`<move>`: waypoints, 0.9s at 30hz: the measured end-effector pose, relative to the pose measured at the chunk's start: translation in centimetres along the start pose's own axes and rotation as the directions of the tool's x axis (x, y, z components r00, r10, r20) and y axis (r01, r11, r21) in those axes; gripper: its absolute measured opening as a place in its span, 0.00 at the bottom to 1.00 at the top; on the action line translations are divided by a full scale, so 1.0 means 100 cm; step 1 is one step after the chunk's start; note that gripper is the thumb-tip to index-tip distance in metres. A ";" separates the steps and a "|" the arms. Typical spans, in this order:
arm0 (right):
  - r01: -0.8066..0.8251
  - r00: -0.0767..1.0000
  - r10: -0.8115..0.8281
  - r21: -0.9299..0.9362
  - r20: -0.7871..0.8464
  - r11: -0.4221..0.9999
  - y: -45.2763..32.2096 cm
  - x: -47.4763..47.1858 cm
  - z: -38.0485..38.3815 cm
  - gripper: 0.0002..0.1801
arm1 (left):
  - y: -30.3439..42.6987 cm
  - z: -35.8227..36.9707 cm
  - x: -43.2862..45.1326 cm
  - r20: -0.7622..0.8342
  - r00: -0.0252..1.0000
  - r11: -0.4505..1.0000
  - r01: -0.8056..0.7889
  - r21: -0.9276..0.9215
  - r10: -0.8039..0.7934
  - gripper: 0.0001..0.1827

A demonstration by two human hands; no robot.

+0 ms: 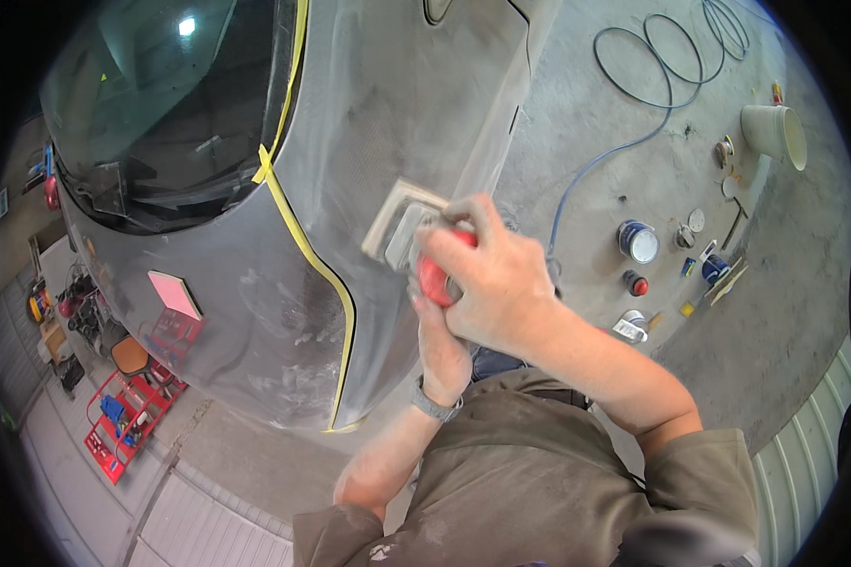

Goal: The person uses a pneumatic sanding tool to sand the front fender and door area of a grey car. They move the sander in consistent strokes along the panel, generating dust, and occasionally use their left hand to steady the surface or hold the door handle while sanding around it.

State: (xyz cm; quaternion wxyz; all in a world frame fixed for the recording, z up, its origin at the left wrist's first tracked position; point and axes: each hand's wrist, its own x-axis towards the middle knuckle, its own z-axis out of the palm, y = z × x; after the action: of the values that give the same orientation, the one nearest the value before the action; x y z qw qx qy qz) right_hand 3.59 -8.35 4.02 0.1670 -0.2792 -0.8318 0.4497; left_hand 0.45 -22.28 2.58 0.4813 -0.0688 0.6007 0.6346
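Observation:
My right hand point(507, 283) wraps over the top of a sander with a red body point(436, 281) and a pale rectangular pad point(386, 220). From below, my left hand point(445, 347) also grips the tool's body; some of its fingers are hidden. A grey band is around the left wrist. The pad lies over a dull grey car fender point(390, 113) and looks slightly blurred. Yellow masking tape point(305, 241) follows the seam between this fender and the hood point(255, 312). Whitish dust smears mark the hood near the tape.
A pink pad point(175, 294) rests on the hood. A blue hose point(588, 163) runs across the floor at right, near several cans point(638, 241) and a white bucket point(773, 135). The windshield point(163, 106) is upper left; a red cart point(124, 425) stands lower left.

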 end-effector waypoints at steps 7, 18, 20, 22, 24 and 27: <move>0.180 0.983 -0.174 -0.102 0.067 0.978 -0.020 -0.041 0.037 0.27 | -0.029 -0.038 -0.042 -0.215 0.970 0.984 -0.075 0.163 0.110 0.43; 0.049 0.974 -0.084 -0.169 -0.209 0.984 0.028 0.039 -0.032 0.18 | 0.009 0.036 0.062 0.420 0.898 0.990 -0.143 -0.009 0.134 0.42; 0.046 0.994 -0.056 -0.105 -0.096 0.993 0.016 0.012 -0.014 0.20 | -0.006 0.014 0.038 0.177 0.978 0.994 -0.112 -0.016 0.113 0.42; 0.086 0.996 -0.088 -0.076 -0.028 0.993 0.002 -0.026 0.013 0.22 | -0.030 -0.015 -0.003 -0.024 0.995 0.994 -0.094 -0.052 0.093 0.42; 0.184 0.982 -0.186 -0.069 -0.019 0.981 -0.012 -0.058 0.044 0.24 | -0.051 -0.049 -0.050 -0.165 0.984 0.998 -0.058 0.033 0.062 0.43; 0.256 0.966 -0.257 -0.060 -0.008 0.965 -0.014 -0.085 0.068 0.26 | -0.073 -0.082 -0.075 -0.233 0.966 0.990 -0.089 0.106 0.111 0.41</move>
State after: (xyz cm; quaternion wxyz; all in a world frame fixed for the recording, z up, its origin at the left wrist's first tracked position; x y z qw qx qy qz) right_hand 6.29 -18.59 1.30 0.2220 -0.1773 -0.8725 0.3974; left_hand 5.42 -34.38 0.28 0.3759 -0.0910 0.6862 0.6161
